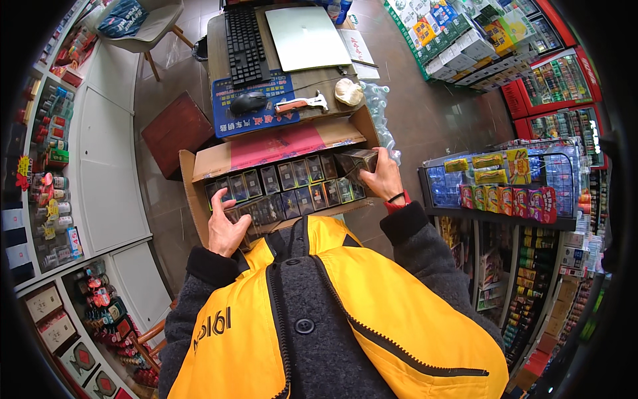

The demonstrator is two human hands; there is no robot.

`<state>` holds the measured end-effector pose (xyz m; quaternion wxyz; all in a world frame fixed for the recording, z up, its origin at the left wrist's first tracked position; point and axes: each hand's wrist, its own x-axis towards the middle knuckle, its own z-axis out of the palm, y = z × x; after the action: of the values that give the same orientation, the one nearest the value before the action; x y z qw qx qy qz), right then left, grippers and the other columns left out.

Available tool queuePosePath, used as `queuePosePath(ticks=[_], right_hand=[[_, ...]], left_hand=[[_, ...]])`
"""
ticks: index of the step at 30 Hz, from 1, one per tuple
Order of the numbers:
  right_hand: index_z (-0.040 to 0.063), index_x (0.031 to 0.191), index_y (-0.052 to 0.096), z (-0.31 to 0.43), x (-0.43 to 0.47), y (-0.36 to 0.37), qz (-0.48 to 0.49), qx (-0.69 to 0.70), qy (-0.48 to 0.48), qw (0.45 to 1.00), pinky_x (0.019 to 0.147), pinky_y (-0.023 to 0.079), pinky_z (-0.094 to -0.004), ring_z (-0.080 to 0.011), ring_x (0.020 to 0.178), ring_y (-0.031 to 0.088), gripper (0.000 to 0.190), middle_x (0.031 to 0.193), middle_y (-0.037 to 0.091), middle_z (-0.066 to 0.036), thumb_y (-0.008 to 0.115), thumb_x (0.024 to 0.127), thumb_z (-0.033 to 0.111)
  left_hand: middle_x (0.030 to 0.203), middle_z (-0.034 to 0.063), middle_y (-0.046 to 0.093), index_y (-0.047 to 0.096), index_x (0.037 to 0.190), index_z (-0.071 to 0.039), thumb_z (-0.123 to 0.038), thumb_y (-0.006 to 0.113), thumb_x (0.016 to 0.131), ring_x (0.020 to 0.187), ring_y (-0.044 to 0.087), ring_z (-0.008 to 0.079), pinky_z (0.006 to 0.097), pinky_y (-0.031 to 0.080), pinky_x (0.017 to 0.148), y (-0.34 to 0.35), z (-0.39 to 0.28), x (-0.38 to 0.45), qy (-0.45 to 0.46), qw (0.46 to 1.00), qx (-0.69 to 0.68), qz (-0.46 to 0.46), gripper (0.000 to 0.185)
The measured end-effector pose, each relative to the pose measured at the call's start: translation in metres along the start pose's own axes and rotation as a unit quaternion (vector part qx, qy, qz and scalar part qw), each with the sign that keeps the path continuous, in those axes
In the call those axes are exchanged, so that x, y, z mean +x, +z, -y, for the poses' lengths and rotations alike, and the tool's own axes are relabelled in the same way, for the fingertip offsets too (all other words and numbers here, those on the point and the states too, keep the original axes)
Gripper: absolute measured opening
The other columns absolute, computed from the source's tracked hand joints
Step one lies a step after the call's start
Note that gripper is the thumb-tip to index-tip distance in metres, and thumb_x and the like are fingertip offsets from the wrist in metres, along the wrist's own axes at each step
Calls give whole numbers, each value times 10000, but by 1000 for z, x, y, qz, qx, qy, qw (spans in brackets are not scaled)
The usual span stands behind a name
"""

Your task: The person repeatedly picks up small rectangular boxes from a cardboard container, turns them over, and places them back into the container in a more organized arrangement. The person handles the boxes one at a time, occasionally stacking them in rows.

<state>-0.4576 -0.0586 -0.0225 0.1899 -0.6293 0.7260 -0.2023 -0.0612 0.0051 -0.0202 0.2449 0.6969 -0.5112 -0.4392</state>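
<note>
An open cardboard box (209, 164) stands before me, filled with two rows of small dark packs (269, 179) in clear wrap. My right hand (386, 177) grips a larger dark pack (360, 162) at the box's right end, thumb on its near side and fingers behind it. Over the left end of the near row is my left hand (229, 227), thumb and fingers spread apart; whether its fingertips touch the packs there I cannot tell. A pink band runs along the raised far flap of the box.
Beyond the box, a desk holds a closed laptop (308, 39), keyboard (245, 45), mouse (248, 102) and hammer-headed multi-tool (301, 102). A dark red box (178, 132) stands left of it. Clear bottles (379, 117) flank it on the right, near a candy rack (498, 219).
</note>
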Motion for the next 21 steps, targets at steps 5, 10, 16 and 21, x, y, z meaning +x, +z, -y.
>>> queuePosePath(ticks=[5,10,16,21], right_hand=[[-66,1180,538,-26,21,27,-2,21,55,998,869,555,-508,-502,971,689,591,985,703,-335,769,715,215],[-87,1046,607,-60,52,72,38,-17,134,990,908,561,-496,-485,1016,694,568,1035,707,-338,814,690,304],[-94,1053,707,-90,78,136,113,-19,214,970,949,571,-457,-441,1079,706,637,1102,722,-317,892,616,330],[-96,1235,660,-98,81,169,161,31,297,941,1043,529,-432,-407,1247,638,819,1316,653,-308,969,608,332]], left_hand=[[1272,167,669,396,1500,-150,-181,753,783,923,659,227,371,546,843,0,5,-1,-5,1000,-2,-11,802],[1271,163,671,393,1497,-141,-175,756,784,926,655,236,377,543,854,1,8,0,-6,1000,3,-27,801],[1231,188,672,360,1492,-110,-188,785,771,1025,670,274,389,543,913,-1,18,-6,-40,997,-30,-58,841],[1117,149,678,467,1380,-14,-214,824,759,987,671,240,343,548,905,-5,46,-14,-135,985,-88,-56,744]])
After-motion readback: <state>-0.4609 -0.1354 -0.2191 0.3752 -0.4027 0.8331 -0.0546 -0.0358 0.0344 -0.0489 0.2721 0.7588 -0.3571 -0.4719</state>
